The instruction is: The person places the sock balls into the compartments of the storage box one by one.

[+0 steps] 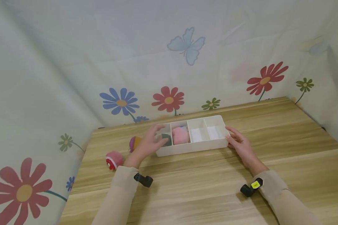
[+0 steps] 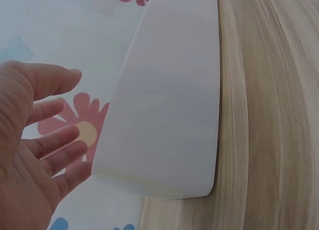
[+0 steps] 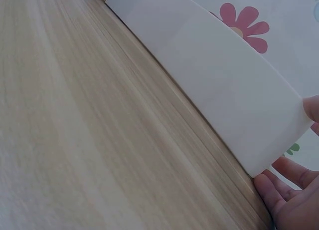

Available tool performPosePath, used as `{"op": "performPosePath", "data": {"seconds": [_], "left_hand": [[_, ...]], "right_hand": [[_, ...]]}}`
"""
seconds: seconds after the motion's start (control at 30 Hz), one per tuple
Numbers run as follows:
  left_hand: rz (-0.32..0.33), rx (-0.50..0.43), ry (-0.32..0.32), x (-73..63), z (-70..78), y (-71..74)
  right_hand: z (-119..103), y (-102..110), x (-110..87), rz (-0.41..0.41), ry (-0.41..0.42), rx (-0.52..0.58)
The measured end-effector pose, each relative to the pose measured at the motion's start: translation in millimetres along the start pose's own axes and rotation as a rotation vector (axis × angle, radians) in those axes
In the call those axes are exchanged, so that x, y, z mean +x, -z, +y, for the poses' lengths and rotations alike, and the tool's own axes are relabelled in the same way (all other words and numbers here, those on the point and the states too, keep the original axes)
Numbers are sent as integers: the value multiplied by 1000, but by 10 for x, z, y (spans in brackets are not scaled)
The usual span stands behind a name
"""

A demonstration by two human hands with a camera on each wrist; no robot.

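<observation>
A long white divided box (image 1: pixel 194 147) lies across the back of the table. Its left compartment holds a dark green object (image 1: pixel 166 139), partly covered by my left hand (image 1: pixel 150 140). The left hand hovers at the box's left end, fingers spread and thumb apart; in the left wrist view its fingers (image 2: pixel 65 140) are loosely extended beside the box wall, holding nothing. In the second compartment sits a pink soft toy (image 1: pixel 181 135). My right hand (image 1: pixel 242 148) holds the box's right end, thumb at the top corner and fingers low against the end wall.
Left of the box, a pink and red plush ball (image 1: pixel 114 160) and a purple and yellow plush piece (image 1: pixel 134 143) lie on the wooden table (image 1: pixel 191 187), near the left forearm. A flower-printed curtain (image 1: pixel 140 68) hangs right behind the table's back edge.
</observation>
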State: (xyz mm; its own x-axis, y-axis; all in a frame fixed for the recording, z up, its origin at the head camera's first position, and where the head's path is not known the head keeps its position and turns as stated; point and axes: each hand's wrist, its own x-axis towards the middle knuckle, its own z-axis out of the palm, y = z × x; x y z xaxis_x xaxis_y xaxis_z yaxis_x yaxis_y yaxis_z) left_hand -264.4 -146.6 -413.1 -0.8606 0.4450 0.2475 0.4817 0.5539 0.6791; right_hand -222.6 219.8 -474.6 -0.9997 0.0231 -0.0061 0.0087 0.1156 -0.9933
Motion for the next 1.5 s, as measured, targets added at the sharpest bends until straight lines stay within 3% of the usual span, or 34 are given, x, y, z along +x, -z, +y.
{"op": "performPosePath", "data": {"seconds": [0.23,0.43,0.6,0.8,0.97,1.23,1.5], "left_hand": [[35,-31,-41,-100,-70,16],[87,-19,-3,-224,-116,37],[88,-19,13,-314,-139,70],[122,26,-3,-446,-190,169],[127,43,26,-556,-231,263],[156,56,24,-612,-295,331],[187,74,61,-701,-292,427]], "right_hand": [[25,-1,-18,-7,0,0],[52,-4,-39,-11,-10,-1],[73,-7,-41,-6,-7,4],[80,-19,-37,-7,0,0],[72,-14,-35,-10,10,7],[36,7,-23,-8,22,-6],[17,8,-17,-7,23,-8]]}}
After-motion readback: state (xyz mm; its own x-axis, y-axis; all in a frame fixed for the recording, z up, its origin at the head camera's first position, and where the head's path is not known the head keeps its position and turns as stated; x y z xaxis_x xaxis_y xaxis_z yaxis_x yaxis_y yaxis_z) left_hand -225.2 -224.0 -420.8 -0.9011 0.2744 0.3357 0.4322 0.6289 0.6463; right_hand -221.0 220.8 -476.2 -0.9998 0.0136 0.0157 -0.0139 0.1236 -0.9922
